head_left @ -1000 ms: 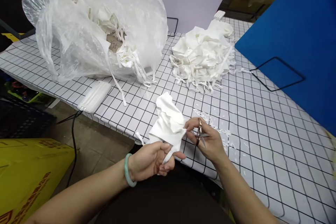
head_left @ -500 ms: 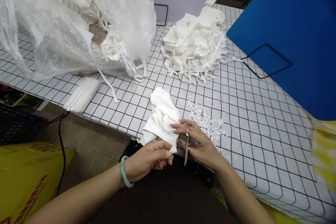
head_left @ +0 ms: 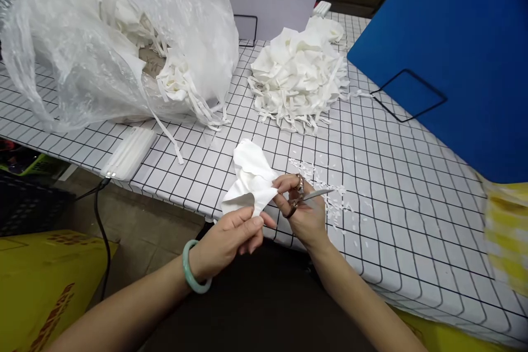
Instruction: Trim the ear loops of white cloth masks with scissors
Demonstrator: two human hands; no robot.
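White fabric piece (head_left: 251, 179): pinched at lower edge by left hand (head_left: 231, 239), held taut for trimming. Small scissors (head_left: 307, 198): gripped in closed right hand (head_left: 303, 212), blades pointed away from fabric.

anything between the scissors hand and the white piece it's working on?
Nothing visible. The right hand, holding the scissors, already pinches the white fabric piece at its lower edge. The left hand grips the same edge from below.
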